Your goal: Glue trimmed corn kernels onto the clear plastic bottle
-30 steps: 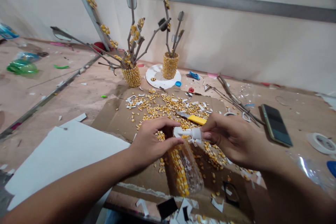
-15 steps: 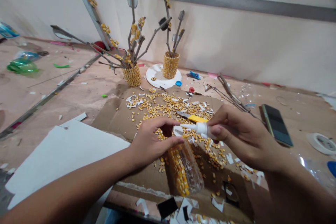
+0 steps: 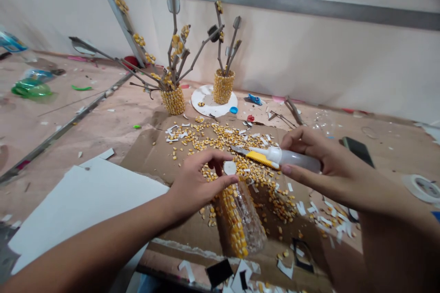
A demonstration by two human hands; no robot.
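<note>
Soft, fairly dim light reaches me, my hands' shadows darkening the brown cardboard sheet (image 3: 144, 146). The edges look stretched and blurred.

A small, round white disc (image 3: 229, 168) is pinched by its edges in the left grip (image 3: 194, 183), its pale, flat face turned upward. To its right, the right grip (image 3: 330, 171) holds a squeeze bottle (image 3: 299, 161) made of translucent, whitish plastic, with a white collar and a long, narrow white nozzle. It is tipped almost onto its side, the nozzle pointing left, near the disc but apart from it. Just below the disc in this view is a clear, ridged plastic container (image 3: 248, 219), over the brown cardboard (image 3: 142, 149). Rows of glossy yellow corn kernels (image 3: 235, 224) cover its left side; much of the right side is bare and see-through.
</note>
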